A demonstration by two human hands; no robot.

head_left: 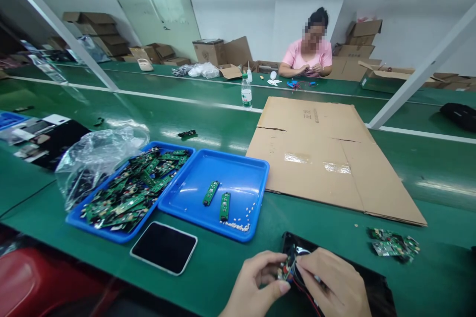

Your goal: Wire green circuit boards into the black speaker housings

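Observation:
My left hand (262, 277) pinches a small circuit board (285, 268) between thumb and fingertips, near the bottom of the head view. Close against it, my right hand (330, 282) has its fingers closed on thin wires (297, 273) beside the board. Red and dark wires run down between the two hands. Beneath them lies a glossy black panel (375, 282), partly covered by my right hand. Which wire the right fingertips grip is too small to make out.
Left of my hands, a blue tray (193, 208) holds two green boards (224, 206) and tiny white parts. Another blue tray (107, 235) is heaped with boards. A phone (165, 247), flat cardboard (312, 173) and a board pile (394, 243) lie around. Opposite sits a person (307, 57).

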